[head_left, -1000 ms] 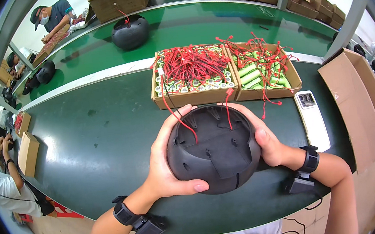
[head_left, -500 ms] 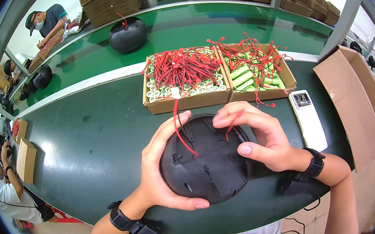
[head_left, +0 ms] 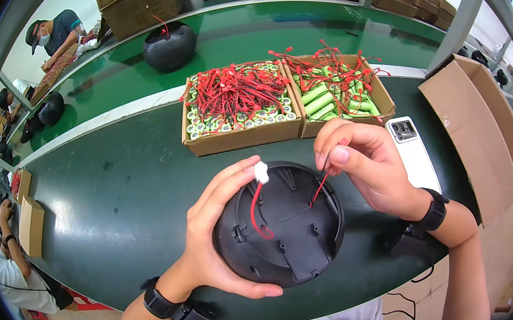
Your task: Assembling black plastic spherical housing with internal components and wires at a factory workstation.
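A round black plastic housing (head_left: 291,244), its ribbed recessed side facing up, rests in my left hand (head_left: 214,234), whose fingers and thumb wrap its left rim. Out of the housing's left part rises a red wire ending in a white connector (head_left: 261,172) near my left fingertips. My right hand (head_left: 367,163) is above the housing's right edge, thumb and forefinger pinching a thin red and black wire lead (head_left: 319,192) that comes from inside it. A small red connector tip shows past the pinch.
Beyond the housing stand a cardboard box of upright cells with red and black leads (head_left: 241,139) and a box of green battery cells (head_left: 319,102). A white phone (head_left: 414,154) and an open carton (head_left: 475,135) are at right. Another black housing (head_left: 170,48) sits on the green conveyor (head_left: 292,26).
My right thumb and forefinger have closed on the red and black lead and drawn it up and right. The housing has turned slightly, and the white connector has shifted right and down.
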`<action>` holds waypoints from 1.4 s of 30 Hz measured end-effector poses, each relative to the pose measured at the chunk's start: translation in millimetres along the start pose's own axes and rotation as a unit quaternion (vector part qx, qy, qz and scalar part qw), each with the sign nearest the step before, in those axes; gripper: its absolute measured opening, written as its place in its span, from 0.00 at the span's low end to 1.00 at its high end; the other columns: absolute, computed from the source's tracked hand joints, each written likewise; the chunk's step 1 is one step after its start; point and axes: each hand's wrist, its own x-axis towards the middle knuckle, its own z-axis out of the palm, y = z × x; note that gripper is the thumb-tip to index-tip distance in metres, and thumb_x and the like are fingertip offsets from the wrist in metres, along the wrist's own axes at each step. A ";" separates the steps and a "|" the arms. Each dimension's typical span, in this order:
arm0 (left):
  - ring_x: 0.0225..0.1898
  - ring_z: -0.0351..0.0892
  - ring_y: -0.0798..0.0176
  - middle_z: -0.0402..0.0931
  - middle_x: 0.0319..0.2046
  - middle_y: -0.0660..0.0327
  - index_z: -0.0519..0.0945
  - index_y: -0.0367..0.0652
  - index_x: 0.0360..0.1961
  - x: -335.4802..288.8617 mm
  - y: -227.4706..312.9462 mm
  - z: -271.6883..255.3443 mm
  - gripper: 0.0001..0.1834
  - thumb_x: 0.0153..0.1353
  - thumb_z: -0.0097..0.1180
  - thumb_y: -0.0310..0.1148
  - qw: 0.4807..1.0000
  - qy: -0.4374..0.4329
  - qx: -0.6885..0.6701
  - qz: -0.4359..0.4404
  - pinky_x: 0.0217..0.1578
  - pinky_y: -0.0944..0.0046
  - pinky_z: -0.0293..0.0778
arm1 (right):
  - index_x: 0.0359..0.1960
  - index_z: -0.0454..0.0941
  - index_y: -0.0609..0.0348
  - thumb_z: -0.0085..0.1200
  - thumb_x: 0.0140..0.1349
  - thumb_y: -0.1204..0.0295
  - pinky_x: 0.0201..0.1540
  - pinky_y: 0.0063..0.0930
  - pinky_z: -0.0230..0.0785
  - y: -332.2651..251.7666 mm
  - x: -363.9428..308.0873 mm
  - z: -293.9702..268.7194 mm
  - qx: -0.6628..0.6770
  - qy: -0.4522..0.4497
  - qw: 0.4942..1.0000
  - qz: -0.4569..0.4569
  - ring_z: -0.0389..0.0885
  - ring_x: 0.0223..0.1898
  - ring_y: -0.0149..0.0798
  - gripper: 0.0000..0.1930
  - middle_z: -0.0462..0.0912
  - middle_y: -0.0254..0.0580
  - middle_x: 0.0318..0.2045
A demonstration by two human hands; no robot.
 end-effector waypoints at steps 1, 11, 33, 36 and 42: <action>0.58 0.68 0.44 0.65 0.56 0.39 0.65 0.31 0.58 0.8 1.7 0.4 0.59 0.22 0.78 0.48 1.000 -0.001 0.004 0.007 0.57 0.53 0.64 | 0.31 0.79 0.64 0.52 0.63 0.73 0.36 0.19 0.66 -0.6 0.9 -1.5 0.006 0.005 1.000 0.018 0.74 0.32 0.25 0.07 0.78 0.37 0.31; 0.57 0.69 0.44 0.66 0.56 0.39 0.67 0.32 0.57 2.2 3.9 -1.1 0.58 0.21 0.78 0.47 1.000 -0.004 0.016 0.007 0.56 0.53 0.66 | 0.36 0.79 0.67 0.49 0.66 0.68 0.33 0.18 0.68 -2.9 4.0 -7.2 0.059 0.027 0.988 0.140 0.73 0.27 0.24 0.12 0.78 0.34 0.27; 0.58 0.68 0.45 0.65 0.57 0.40 0.66 0.33 0.58 2.2 4.7 1.6 0.58 0.21 0.78 0.46 0.999 -0.045 -0.016 0.017 0.57 0.53 0.65 | 0.38 0.78 0.68 0.48 0.67 0.70 0.38 0.21 0.72 2.7 -0.9 -4.3 0.077 0.030 0.986 0.145 0.77 0.31 0.26 0.11 0.79 0.37 0.30; 0.58 0.68 0.45 0.65 0.57 0.40 0.66 0.33 0.58 3.0 3.9 0.8 0.58 0.21 0.78 0.46 0.999 -0.042 -0.017 0.015 0.57 0.53 0.65 | 0.38 0.78 0.67 0.48 0.67 0.71 0.37 0.21 0.72 1.9 0.2 -4.9 0.047 0.032 0.989 0.133 0.77 0.31 0.27 0.11 0.79 0.37 0.30; 0.59 0.68 0.45 0.64 0.58 0.41 0.66 0.34 0.59 0.6 -0.8 -0.5 0.58 0.21 0.78 0.45 0.999 -0.029 -0.030 -0.002 0.58 0.53 0.63 | 0.41 0.77 0.67 0.50 0.64 0.75 0.38 0.21 0.71 -20.8 3.6 0.2 0.012 -0.065 0.996 0.057 0.77 0.33 0.27 0.08 0.78 0.38 0.34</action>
